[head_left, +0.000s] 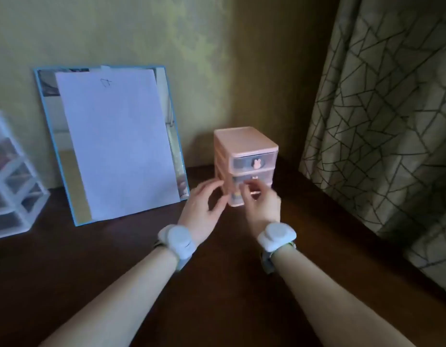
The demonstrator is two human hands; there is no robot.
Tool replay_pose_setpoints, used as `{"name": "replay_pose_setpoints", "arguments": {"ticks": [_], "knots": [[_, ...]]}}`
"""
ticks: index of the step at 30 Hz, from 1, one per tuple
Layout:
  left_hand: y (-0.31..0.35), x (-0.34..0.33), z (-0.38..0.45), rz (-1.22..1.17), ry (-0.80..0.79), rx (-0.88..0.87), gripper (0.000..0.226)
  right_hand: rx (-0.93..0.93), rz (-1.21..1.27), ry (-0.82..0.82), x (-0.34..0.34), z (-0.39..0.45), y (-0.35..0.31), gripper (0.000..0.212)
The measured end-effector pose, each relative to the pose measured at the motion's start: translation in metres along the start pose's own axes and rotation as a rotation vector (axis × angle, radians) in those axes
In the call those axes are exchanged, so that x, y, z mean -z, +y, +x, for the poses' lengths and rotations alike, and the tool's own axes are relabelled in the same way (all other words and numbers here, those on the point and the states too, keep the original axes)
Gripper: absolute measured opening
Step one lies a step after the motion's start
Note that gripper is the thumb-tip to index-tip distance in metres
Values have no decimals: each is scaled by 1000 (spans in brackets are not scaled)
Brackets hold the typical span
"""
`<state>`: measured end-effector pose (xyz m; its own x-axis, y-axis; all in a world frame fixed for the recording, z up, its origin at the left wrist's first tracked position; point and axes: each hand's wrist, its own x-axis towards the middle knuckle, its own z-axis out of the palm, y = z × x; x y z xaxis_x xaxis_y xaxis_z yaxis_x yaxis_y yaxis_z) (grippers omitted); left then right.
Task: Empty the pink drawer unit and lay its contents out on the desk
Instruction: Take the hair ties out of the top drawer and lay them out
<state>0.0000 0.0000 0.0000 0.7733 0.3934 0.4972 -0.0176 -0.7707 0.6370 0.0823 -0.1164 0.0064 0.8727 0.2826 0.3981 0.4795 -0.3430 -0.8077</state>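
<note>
A small pink drawer unit (244, 146) with clear drawer fronts and a bunny-shaped knob stands on the dark brown desk (217, 284) near the wall. All of its drawers look pushed in. My left hand (204, 204) hovers with fingers spread at the unit's lower left corner, holding nothing. In front of the lower drawers is my right hand (260, 201), fingers curled toward the middle drawer's knob; blur hides whether they grip it. The drawers' contents show only as dim shapes behind the clear fronts.
A blue-framed mirror (45, 116) with a white sheet of paper (116, 146) over it leans on the wall to the left. A white clear drawer organiser (9, 176) stands at the far left. A patterned curtain (382, 108) hangs along the desk's right edge.
</note>
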Motion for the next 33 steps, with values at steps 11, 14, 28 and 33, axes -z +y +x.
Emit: {"name": "replay_pose_setpoints", "arguments": {"ticks": [11,14,28,33], "knots": [[28,-23,98,95,91,-87,29,-289,97,202,-4,66,-7,13],[24,-18,98,120,54,-125,29,-281,44,212,-3,67,-8,10],[32,0,100,-28,-161,43,41,-176,36,207,30,22,4,13],[37,1,101,-10,-169,80,40,-162,48,207,41,3,6,15]]}}
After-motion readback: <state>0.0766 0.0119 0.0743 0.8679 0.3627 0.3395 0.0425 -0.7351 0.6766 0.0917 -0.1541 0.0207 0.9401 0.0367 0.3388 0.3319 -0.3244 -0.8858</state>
